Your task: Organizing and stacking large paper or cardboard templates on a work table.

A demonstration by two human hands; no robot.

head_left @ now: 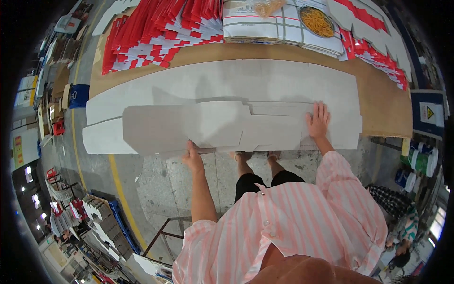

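Observation:
A flat die-cut cardboard blank, whitish grey with slots and flaps, lies along the near side of the table. My left hand pinches its near edge, with a fingertip on top and the other fingers curled below. At the blank's right end my right hand rests flat, palm down, fingers stretched out. Beneath the blank spreads a larger pale cardboard sheet, and the blank's left part casts a shadow there.
Red-and-white folded cartons are piled at the far left, more cartons at the far right. Between them stands a strapped stack of flat sheets bearing a bowl of yellow rubber bands. A metal frame stands at my left.

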